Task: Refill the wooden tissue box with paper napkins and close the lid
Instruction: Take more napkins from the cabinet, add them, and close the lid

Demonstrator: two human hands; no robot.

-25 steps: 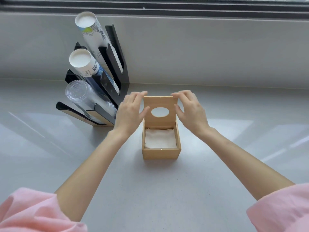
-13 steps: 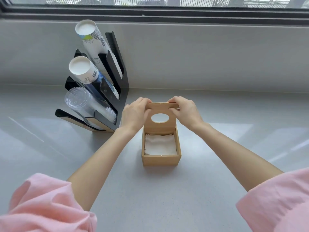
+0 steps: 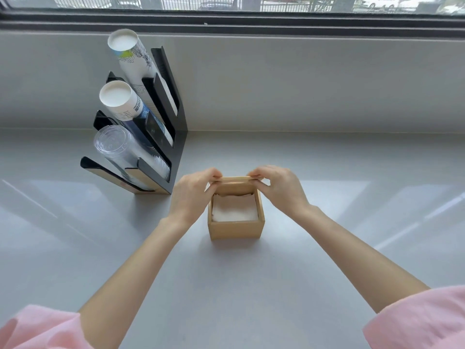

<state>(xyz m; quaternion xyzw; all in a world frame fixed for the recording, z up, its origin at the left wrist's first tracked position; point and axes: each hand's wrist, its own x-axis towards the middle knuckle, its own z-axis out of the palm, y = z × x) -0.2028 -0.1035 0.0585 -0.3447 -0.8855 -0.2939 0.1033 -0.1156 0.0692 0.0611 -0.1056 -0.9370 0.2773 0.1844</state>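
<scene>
A small wooden tissue box (image 3: 236,229) stands on the grey counter, its top open, with a stack of white paper napkins (image 3: 235,210) filling it. The wooden lid (image 3: 234,188) is tipped forward over the box's far edge, seen nearly edge-on, its oval hole hidden. My left hand (image 3: 192,193) pinches the lid's top edge at its left corner. My right hand (image 3: 279,187) pinches the same edge at its right corner. Both forearms reach in from pink sleeves at the bottom.
A black cup dispenser rack (image 3: 176,137) stands left of the box, holding two paper cup stacks (image 3: 118,99) and a clear plastic cup stack (image 3: 120,149). A grey wall and a window frame (image 3: 251,23) rise behind the counter (image 3: 251,285).
The lid stood upright with its oval hole facing me; now both hands have tipped it forward and down over the box. The camera view has lifted toward the window.
</scene>
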